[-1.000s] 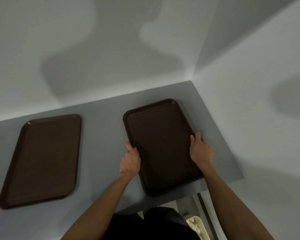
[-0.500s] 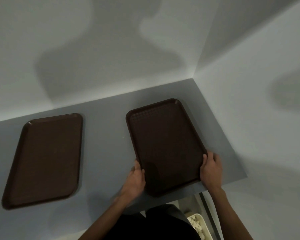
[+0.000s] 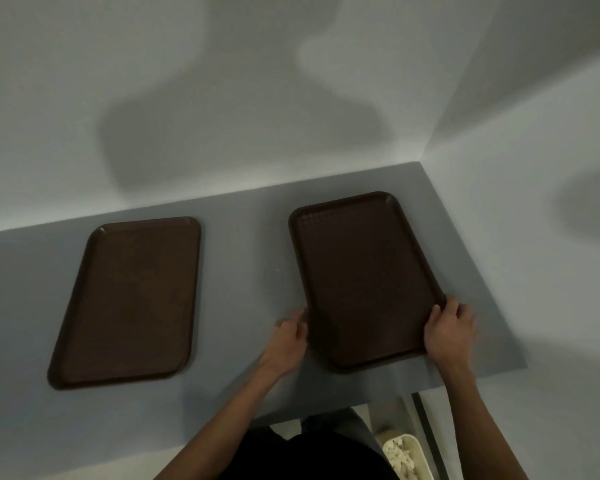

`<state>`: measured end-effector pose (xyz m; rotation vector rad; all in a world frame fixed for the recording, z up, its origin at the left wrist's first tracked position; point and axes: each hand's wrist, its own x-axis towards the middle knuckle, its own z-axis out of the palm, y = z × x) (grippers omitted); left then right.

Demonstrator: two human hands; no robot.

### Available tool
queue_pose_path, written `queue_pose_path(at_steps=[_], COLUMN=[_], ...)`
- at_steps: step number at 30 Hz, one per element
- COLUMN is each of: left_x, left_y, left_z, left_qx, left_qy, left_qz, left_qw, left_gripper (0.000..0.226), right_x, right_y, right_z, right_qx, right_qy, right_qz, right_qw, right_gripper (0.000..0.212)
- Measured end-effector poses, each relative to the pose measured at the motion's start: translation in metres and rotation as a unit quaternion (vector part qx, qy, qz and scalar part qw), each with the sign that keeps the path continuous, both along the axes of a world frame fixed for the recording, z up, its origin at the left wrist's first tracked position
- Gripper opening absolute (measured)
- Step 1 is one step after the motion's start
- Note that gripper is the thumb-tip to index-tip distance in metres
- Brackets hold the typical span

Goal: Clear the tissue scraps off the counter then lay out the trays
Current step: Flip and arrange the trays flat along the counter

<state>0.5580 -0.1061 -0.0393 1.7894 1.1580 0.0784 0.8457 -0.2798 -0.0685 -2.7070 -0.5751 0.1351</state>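
While a bin [image 3: 404, 455] of pale scraps sits below the counter [image 3: 250, 271] edge, the right hand [image 3: 449, 332] curls over the near rim of the right tray [image 3: 364, 278]. The blurred left hand [image 3: 290, 341] lies at its left rim, grip unclear. Farther left, the left tray [image 3: 129, 303] lies flat, well apart.

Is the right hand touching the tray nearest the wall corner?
Touching. In the head view, the right hand curls its fingers over the right tray at its near right rim.
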Motion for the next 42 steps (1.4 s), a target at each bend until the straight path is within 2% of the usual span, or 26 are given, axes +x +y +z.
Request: queue_pose_path(at_steps=[3,8,10,14,17,23,26,28,30,33,37,42], left_x=[-0.044,-0.156,-0.206,-0.3,-0.358,-0.428,-0.443,-0.448,-0.446,-0.437,-0.442,-0.446], left_y=[0.023,0.085,0.111,0.15,0.173,0.205,0.222,0.231,0.233,0.225,0.222,0.199], left_z=[0.016,0.035,0.041,0.043,0.038,0.029,0.018,0.01,0.002,-0.003,-0.005,0.0], left_qx=[0.049,0.18,0.215,0.229,0.209,0.197,0.157,0.125,0.113,0.108,0.091,0.046], left_qy=[-0.034,0.004,0.026,0.067,0.089,0.117,0.143,0.161,0.175,0.182,0.19,0.077], left_qz=[0.074,0.16,0.189,0.245,0.267,0.256,0.258,0.256,0.232,0.185,0.139,0.136], left_qw=[0.996,0.971,0.958,0.94,0.937,0.939,0.943,0.945,0.95,0.96,0.968,0.987], left_gripper=[0.027,0.027,0.026,0.024,0.023,0.028,0.039,0.045,0.04,0.024,0.016,0.014], right_x=[-0.034,-0.123,-0.168,-0.257,-0.312,-0.39,-0.414,-0.427,-0.44,-0.454,-0.45,-0.44], right_y=[0.015,0.065,0.089,0.135,0.162,0.198,0.217,0.229,0.238,0.242,0.237,0.215], right_z=[0.03,0.065,0.073,0.08,0.072,0.057,0.046,0.04,0.035,0.028,0.024,0.035], right_qx=[0.014,0.12,0.148,0.171,0.184,0.099,0.075,0.033,-0.012,-0.038,-0.041,0.06], right_qy=[-0.04,-0.121,-0.087,0.019,0.046,0.131,0.158,0.185,0.199,0.171,0.161,0.209], right_qz=[-0.006,0.087,0.125,0.182,0.22,0.228,0.227,0.224,0.229,0.232,0.194,0.136], right_qw=[0.999,0.982,0.977,0.968,0.957,0.96,0.958,0.956,0.953,0.957,0.967,0.966], right_gripper=[0.047,0.034,0.03,0.024,0.015,0.008,0.015,0.029,0.039,0.037,0.027,0.012])
